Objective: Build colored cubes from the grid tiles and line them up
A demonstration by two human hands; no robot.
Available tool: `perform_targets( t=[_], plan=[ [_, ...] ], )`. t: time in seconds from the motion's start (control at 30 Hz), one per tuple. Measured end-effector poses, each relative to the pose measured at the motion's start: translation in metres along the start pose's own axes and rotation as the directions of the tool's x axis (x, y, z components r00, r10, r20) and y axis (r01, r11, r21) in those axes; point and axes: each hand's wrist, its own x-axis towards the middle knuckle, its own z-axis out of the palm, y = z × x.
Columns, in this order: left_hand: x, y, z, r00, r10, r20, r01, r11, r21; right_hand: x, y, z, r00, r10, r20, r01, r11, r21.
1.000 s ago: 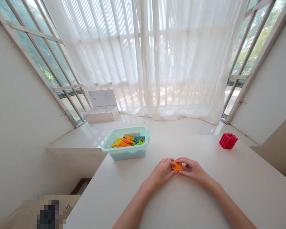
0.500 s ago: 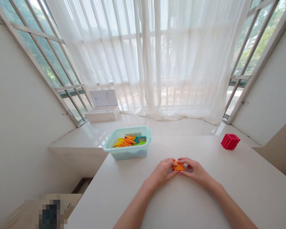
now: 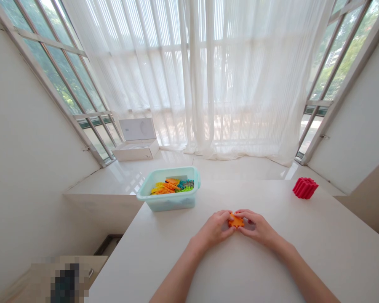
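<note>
Between my two hands is an orange interlocking puzzle piece (image 3: 236,221) with notched edges, low over the white table (image 3: 240,269). My left hand (image 3: 219,225) grips its left side with thumb and fingers. From the right, my right hand (image 3: 255,225) pinches the same piece. A bit of red shows beneath the right fingers, mostly hidden, so I cannot tell what it belongs to. Off to the right stands a red block (image 3: 305,188) with ridged sides, touched by neither hand.
A light-green plastic bin (image 3: 170,204) at the table's left back edge holds yellow, orange, green, teal and grey pieces. Behind it, a white box (image 3: 135,149) with its lid raised sits on the window ledge (image 3: 205,168). White curtains (image 3: 202,84) hang beyond.
Both hands stay at almost the same place with the orange piece between them. The piece has shifted very slightly; the fingers have barely moved.
</note>
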Motion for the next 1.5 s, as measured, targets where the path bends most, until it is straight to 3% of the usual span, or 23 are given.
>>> perform_targets(
  t=[0.2, 0.97, 1.5],
  plan=[
    [0.0004, 0.0000, -0.0028, 0.999, 0.020, 0.035, -0.019, 1.000, -0.008, -0.0008, -0.0028, -0.0037, 0.999, -0.037, 0.022, 0.037, 0.999, -0.023],
    [-0.0026, -0.0044, 0.0019, 1.000, 0.013, 0.000, -0.013, 0.999, -0.050, -0.0033, -0.0083, -0.0066, 0.997, -0.068, 0.033, 0.070, 0.996, -0.052],
    [-0.0013, -0.0009, 0.0000, 1.000, 0.007, 0.019, -0.007, 1.000, 0.001, -0.0032, 0.0006, -0.0072, 0.999, -0.013, 0.037, 0.012, 1.000, 0.029]
  ],
)
